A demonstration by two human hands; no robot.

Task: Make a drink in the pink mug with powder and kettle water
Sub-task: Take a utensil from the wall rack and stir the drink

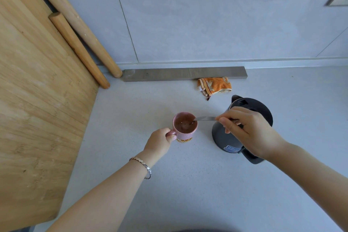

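The pink mug point(185, 131) stands on the pale counter at mid-frame, full of brown liquid. My left hand point(160, 142) grips its handle from the left. A metal spoon point(205, 118) reaches into the mug from the right, its bowl under the liquid. My right hand point(248, 132) pinches the spoon's handle between thumb and fingers. Directly under that hand stands the dark grey kettle point(224, 137), lid shut, handle pointing toward me. The hand hides part of the kettle's top.
A large wooden board point(41, 100) leans at the left with two wooden rolling pins point(81, 47) against the wall. A grey bar point(184, 74) lies along the back wall, with an orange cloth point(214, 85) in front of it.
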